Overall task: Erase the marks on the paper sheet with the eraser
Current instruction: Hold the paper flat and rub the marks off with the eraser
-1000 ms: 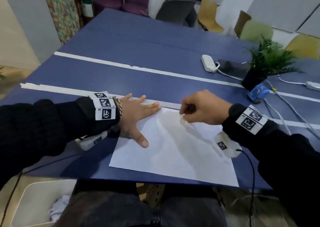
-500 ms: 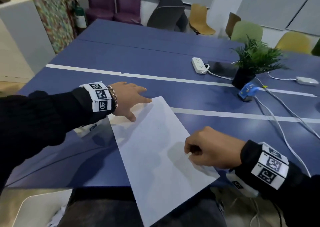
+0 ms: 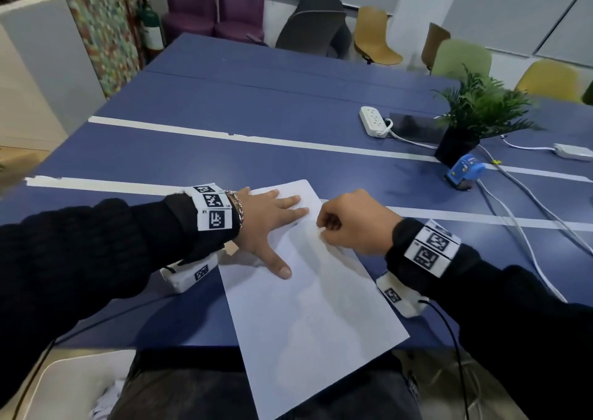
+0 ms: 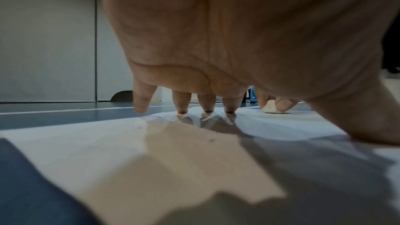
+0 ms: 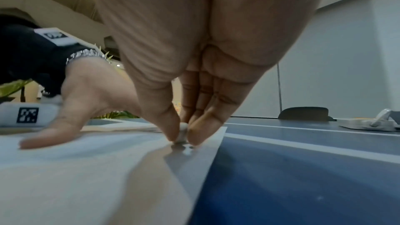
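A white paper sheet (image 3: 308,317) lies askew on the blue table (image 3: 224,150), its near corner hanging over the table's front edge. My left hand (image 3: 269,223) lies flat on the sheet's far left part, fingers spread and straight (image 4: 207,107). My right hand (image 3: 349,223) pinches a small white eraser (image 5: 181,133) between thumb and fingertips and presses it onto the paper (image 5: 86,168) near its far right edge. The eraser (image 4: 270,108) also shows past my left palm. A small dark mark (image 3: 295,223) sits by my left fingertips.
A potted plant (image 3: 471,121), a blue tape dispenser (image 3: 463,170), a white power strip (image 3: 372,121), a dark phone (image 3: 414,127) and white cables (image 3: 526,214) occupy the table's right side. White tape lines (image 3: 224,137) cross the table. A white bin (image 3: 64,387) stands below left.
The sheet has turned from lying wide to askew with a corner over the edge. My right hand swung toward me, then returned to the far edge by my left hand, which pressed flat again.
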The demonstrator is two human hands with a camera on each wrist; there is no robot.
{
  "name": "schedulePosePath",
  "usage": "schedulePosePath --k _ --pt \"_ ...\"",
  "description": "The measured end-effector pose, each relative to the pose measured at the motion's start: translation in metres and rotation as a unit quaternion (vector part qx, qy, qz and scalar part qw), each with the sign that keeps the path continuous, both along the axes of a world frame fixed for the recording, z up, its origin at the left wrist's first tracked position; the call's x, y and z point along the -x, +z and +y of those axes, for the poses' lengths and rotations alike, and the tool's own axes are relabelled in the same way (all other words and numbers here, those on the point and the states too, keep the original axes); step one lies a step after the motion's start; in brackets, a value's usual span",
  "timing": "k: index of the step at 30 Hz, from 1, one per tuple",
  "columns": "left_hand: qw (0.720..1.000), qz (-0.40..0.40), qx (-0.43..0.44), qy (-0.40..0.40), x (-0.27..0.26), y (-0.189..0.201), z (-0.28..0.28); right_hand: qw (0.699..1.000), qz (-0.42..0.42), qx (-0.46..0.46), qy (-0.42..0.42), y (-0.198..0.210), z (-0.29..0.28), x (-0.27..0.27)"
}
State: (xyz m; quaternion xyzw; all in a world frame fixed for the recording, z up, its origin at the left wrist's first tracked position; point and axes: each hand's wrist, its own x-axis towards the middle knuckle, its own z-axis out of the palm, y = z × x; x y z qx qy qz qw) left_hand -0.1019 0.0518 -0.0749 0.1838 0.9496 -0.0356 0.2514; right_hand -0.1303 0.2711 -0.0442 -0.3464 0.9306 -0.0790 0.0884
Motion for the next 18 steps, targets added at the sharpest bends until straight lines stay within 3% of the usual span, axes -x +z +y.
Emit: schedulePosePath --k 2,6,11,15,18 --pt "1.000 0.000 0.005 0.005 0.000 0.000 0.000 1.000 0.007 -0.013 -0.009 -0.004 -0.006 0.002" --pt "1.000 0.002 0.023 0.003 0.002 0.002 0.003 0.998 -0.009 -0.034 0.056 -0.006 -0.014 -0.014" --pt "1.000 0.001 0.023 0.016 0.002 0.001 0.004 0.999 0.018 -0.030 -0.025 -0.002 -0.003 0.006" --pt "0.999 -0.004 0.027 0.017 0.004 0.000 0.005 0.999 0.004 -0.035 0.032 -0.009 -0.013 -0.016" --pt "0.999 -0.004 0.027 0.019 0.003 0.000 0.005 0.999 0.009 -0.039 0.005 -0.006 -0.009 -0.006"
